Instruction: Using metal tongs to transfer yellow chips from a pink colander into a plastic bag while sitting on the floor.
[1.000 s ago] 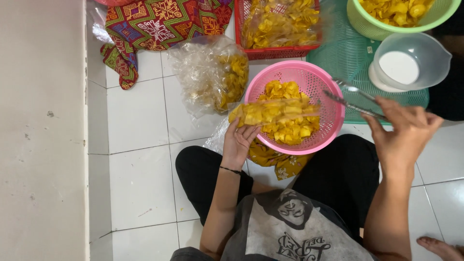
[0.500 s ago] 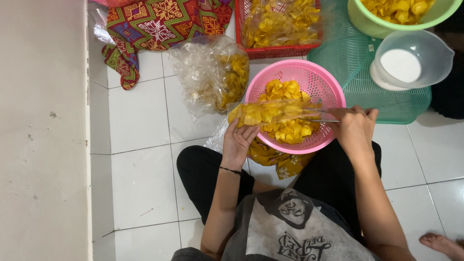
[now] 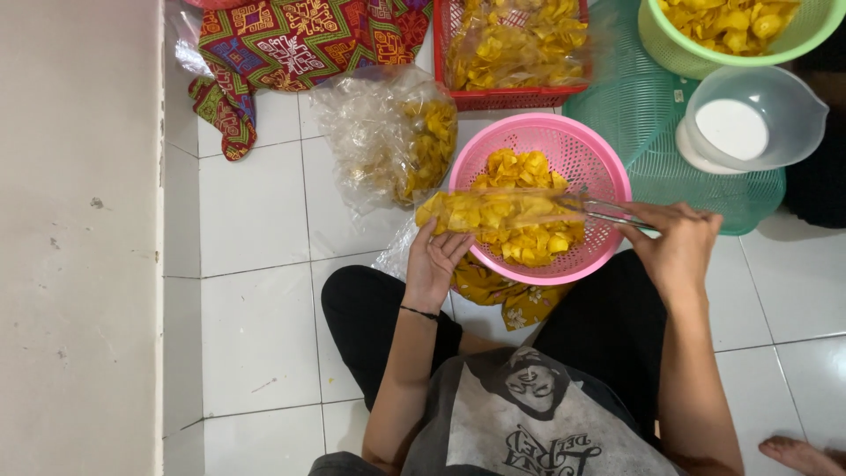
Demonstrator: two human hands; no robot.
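Note:
I sit on a white tiled floor with a pink colander (image 3: 592, 159) of yellow chips (image 3: 520, 167) in front of my legs. My left hand (image 3: 434, 262) holds a clear plastic bag of chips (image 3: 493, 211) lying sideways over the colander. My right hand (image 3: 677, 247) grips metal tongs (image 3: 604, 210), whose tips sit at the bag's open end.
A large clear bag with chips (image 3: 392, 141) lies left of the colander. Behind are a red crate of bagged chips (image 3: 515, 92), a green bowl of chips (image 3: 731, 26), a clear container with white powder (image 3: 749, 123) on a green mesh tray (image 3: 652, 115), and patterned cloth (image 3: 291, 44).
My right hand came down from the right, where it held the tongs raised, to the colander rim and brought the tongs to the bag's mouth. The left hand stayed put.

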